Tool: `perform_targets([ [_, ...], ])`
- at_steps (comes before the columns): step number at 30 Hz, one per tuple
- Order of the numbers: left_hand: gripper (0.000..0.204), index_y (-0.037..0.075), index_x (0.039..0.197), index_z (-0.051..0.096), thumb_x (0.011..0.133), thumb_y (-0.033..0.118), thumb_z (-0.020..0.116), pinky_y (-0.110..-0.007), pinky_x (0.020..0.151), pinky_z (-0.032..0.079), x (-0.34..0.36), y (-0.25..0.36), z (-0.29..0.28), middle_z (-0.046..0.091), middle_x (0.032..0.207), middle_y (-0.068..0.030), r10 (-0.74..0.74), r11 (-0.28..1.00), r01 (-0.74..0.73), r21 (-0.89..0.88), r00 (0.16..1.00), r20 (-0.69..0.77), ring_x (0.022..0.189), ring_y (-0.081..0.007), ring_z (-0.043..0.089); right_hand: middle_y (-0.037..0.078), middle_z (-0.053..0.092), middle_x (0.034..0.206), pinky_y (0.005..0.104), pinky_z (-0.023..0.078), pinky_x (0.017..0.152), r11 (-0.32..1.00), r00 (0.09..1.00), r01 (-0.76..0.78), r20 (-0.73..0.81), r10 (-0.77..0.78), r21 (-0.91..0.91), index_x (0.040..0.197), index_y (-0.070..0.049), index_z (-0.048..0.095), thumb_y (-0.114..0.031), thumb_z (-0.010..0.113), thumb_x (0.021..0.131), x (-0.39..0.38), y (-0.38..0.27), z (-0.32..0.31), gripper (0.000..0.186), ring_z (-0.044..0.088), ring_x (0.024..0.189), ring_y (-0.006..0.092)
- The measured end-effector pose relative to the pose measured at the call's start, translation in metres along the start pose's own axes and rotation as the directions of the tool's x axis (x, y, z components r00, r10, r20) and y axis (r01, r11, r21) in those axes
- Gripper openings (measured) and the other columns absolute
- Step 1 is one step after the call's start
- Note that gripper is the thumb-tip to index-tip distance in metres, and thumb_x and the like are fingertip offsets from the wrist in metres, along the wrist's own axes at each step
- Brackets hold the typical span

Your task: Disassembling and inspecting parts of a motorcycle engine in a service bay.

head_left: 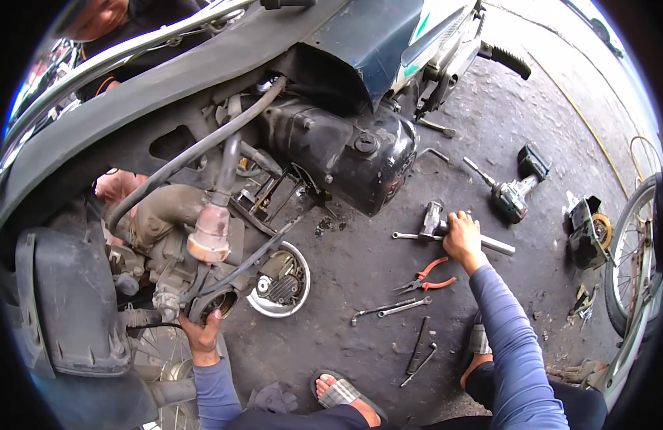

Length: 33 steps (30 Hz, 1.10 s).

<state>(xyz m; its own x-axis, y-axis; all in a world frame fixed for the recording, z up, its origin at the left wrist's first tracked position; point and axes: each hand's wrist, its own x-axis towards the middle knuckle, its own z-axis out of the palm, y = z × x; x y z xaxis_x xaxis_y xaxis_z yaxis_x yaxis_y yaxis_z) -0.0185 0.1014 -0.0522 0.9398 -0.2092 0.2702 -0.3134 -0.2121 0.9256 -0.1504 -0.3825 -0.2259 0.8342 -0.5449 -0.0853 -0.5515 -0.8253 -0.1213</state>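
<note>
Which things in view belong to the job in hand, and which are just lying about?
In use:
- hammer, in the right hand
- round-mouthed engine part, touched by the left hand

Lying about, apparently unused now:
- red-handled pliers
- cordless power tool
- black box

My sleeves (509, 326) are matt cloth, my hammer (431, 221) bare metal. The floor (367, 265) looks rough, the capped tank (342, 172) glossy.

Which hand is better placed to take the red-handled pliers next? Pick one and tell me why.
Right, probably: the right hand grips the hammer close to the pliers, though it may need to let go first. The left hand is at the round metal housing, farther from them.
</note>
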Motion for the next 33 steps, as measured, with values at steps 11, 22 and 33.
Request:
perform_targets([
  [11,0.073,-0.001,0.131,0.035,0.065,0.007,0.066,-0.039,0.091,0.046,-0.011,-0.035,-0.018,0.053,0.114,-0.0134,0.0,0.964,-0.029,-0.263,0.994,-0.111,0.103,-0.0262,0.054,0.002,0.057,0.064,0.0268,0.042,0.047,-0.031,0.917,-0.364,0.352,-0.187,0.931,0.1,-0.001,0.062,-0.013,0.063,0.076,-0.107,-0.227,-0.013,0.027,0.05,0.051,0.0089],
  [22,0.083,-0.001,0.135,0.025,0.062,0.001,0.064,-0.039,0.099,0.038,-0.016,-0.035,-0.024,0.045,0.124,-0.0154,0.055,0.981,-0.082,-0.175,0.987,-0.153,0.11,-0.0281,0.049,0.009,0.068,0.088,0.0293,0.047,0.076,-0.146,0.606,-0.793,0.746,-0.275,0.591,0.095,0.002,0.063,-0.007,0.057,0.076,-0.113,-0.304,-0.05,0.022,0.06,0.083,0.0145],
  [33,0.089,0.001,0.14,0.02,0.06,-0.002,0.058,-0.042,0.095,0.043,-0.013,-0.018,-0.007,0.046,0.122,-0.0167,0.033,0.968,-0.058,-0.245,0.994,-0.105,0.105,-0.0295,0.052,0.013,0.058,0.055,0.0338,0.045,0.048,0.034,0.953,-0.164,0.168,-0.251,0.986,0.08,0.003,0.063,-0.009,0.057,0.075,-0.133,-0.318,-0.025,0.015,0.055,0.047,0.015],
])
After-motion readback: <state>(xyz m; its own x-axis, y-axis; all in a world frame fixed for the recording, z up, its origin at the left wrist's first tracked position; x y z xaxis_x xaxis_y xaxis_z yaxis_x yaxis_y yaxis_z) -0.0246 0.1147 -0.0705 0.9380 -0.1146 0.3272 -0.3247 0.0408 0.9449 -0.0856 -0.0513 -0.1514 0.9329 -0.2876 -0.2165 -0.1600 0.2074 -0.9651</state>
